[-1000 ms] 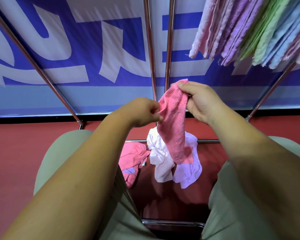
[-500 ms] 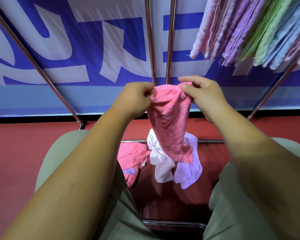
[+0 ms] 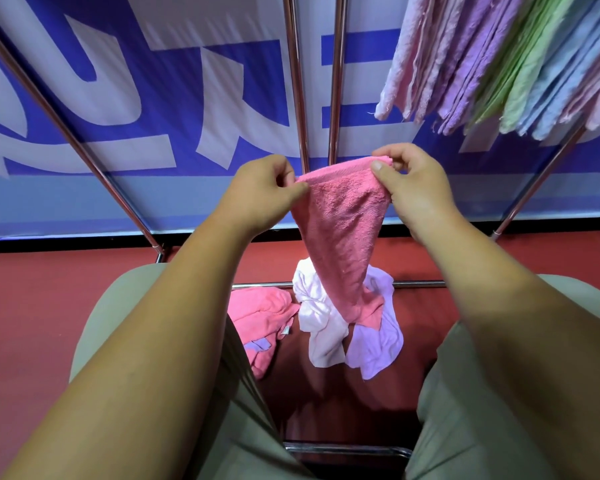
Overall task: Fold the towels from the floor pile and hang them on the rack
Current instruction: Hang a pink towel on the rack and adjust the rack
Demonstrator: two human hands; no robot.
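Note:
A pink towel hangs in front of me, stretched along its top edge between both hands and tapering to a point below. My left hand pinches the left corner. My right hand pinches the right corner, slightly higher. On the red floor beneath lies the pile: a white towel, a pale lilac towel and another pink towel. Folded towels in pink, lilac, green and blue hang on the rack at the upper right.
The rack's metal poles rise ahead, with slanted legs at left and right and a low crossbar on the floor. A blue and white banner stands behind. My knees in khaki trousers flank the pile.
My hands have moved apart and up, spreading the pink towel's top edge from a bunched grip into a stretched line. The floor pile has not moved.

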